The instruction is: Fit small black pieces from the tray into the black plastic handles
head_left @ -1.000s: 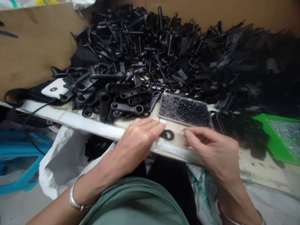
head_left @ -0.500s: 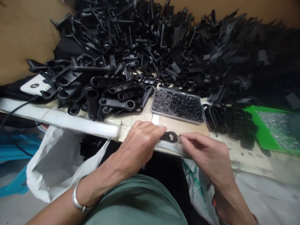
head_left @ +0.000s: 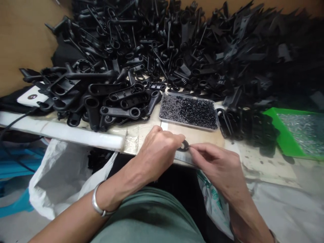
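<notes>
My left hand is closed around a black plastic part, of which only the ringed end with a round hole sticks out past the fingers. My right hand pinches at the tip of that ringed end; whatever lies between thumb and forefinger is too small to make out. Just beyond both hands stands a clear shallow box filled with small dark and silvery pieces. The held part is over the front edge of the worktable.
Black plastic arms are heaped at the left and back. On the right, a row of black parts stands beside a green tray of small clear pieces. An open white sack hangs below the table's edge.
My left hand has slid right along the black part, covering more of it. My right hand has moved slightly left and still pinches at its end.
</notes>
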`<state>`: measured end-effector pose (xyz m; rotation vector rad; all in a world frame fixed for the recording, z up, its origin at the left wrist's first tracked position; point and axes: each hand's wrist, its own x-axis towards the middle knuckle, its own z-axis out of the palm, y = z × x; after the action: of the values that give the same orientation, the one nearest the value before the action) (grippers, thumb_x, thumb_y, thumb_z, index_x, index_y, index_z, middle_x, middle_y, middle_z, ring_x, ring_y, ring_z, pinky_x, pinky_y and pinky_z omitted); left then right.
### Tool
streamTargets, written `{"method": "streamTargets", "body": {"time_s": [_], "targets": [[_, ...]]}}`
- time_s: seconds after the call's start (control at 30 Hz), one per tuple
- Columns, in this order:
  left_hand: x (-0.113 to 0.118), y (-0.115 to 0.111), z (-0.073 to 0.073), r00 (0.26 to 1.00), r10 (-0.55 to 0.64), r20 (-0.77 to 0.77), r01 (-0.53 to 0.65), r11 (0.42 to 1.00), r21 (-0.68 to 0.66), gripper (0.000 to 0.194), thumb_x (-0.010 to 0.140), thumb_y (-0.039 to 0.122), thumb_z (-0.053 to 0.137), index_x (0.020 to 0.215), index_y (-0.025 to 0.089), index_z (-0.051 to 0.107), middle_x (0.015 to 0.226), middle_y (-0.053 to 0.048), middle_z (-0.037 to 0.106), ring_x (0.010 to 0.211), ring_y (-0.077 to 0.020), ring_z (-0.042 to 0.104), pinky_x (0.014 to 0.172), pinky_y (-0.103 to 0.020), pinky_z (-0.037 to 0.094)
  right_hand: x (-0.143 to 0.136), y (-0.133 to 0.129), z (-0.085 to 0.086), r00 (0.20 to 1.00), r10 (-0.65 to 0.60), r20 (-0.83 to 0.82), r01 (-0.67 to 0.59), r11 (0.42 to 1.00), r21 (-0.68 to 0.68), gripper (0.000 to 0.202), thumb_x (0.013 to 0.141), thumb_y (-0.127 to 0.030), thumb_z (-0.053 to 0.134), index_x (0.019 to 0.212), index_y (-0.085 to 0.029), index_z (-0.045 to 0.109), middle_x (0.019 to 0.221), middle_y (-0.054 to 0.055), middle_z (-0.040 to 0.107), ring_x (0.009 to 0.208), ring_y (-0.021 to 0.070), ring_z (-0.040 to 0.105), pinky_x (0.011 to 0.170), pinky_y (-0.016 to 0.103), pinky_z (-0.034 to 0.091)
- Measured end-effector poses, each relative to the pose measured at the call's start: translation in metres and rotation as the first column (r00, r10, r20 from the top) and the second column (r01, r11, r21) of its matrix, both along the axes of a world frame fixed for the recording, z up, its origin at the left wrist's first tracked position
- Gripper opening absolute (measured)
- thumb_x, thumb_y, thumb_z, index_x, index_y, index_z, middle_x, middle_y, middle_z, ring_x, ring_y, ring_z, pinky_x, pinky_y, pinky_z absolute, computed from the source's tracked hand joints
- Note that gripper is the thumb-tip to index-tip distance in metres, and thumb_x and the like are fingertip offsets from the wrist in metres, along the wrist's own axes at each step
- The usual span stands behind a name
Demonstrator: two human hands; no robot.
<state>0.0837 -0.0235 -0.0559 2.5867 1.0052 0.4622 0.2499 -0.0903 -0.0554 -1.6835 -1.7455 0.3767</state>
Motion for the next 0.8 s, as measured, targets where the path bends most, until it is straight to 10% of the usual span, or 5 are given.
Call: {"method": "streamTargets", "body": {"time_s": [0.8], "targets": [[0.002,-0.011,-0.008,0.982,-0.008,0.189,0.007,1.000,0.006,0.028,0.086,0.001,0.042,0.082,0.015,0.066,0.082,-0.003,0.072,0.077,-0.0143,0.064,0.078,-0.031,0.042,-0.001,0.003,-0.005,1.000,0.015,-0.019,-0.015,1.000,-0.002,0.011,0.082,-0.019,0.059,0.077,-0.022,0.068,0.073,-0.001,0.073,0.060,0.0145,0.068,0.058,0.025,0.053]]}}
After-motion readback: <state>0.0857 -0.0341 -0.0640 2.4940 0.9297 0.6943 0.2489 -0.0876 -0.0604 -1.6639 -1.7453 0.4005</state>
